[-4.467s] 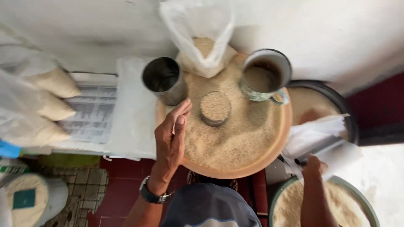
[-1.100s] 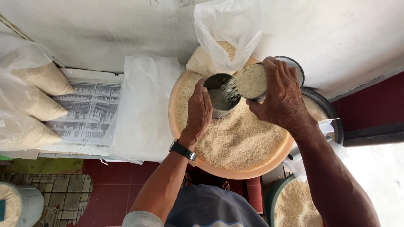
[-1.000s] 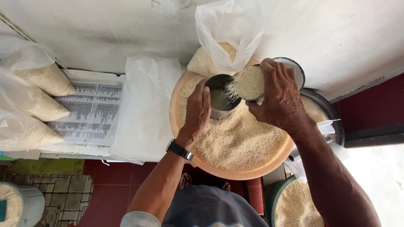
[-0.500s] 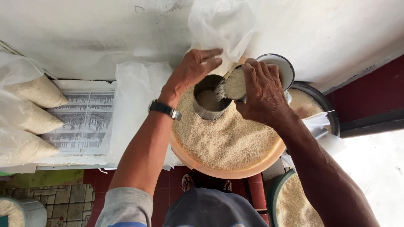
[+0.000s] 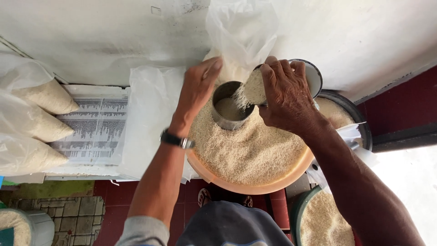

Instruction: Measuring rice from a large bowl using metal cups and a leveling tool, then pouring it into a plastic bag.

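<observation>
R. hand (image 5: 287,101) closed round a small tilted cup (image 5: 255,87), rice spilling into the metal can (image 5: 231,106) just below-left of it. L. hand (image 5: 199,89), fingers loosely curled, touches the can's far rim; can stands in the rice basin (image 5: 255,187) beneath both hands.

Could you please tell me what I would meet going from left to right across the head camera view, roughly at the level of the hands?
Filled clear bags of rice → printed sheet → white plastic sheet → left hand → metal can → right hand, tipping a small cup of rice → dark basin.
</observation>
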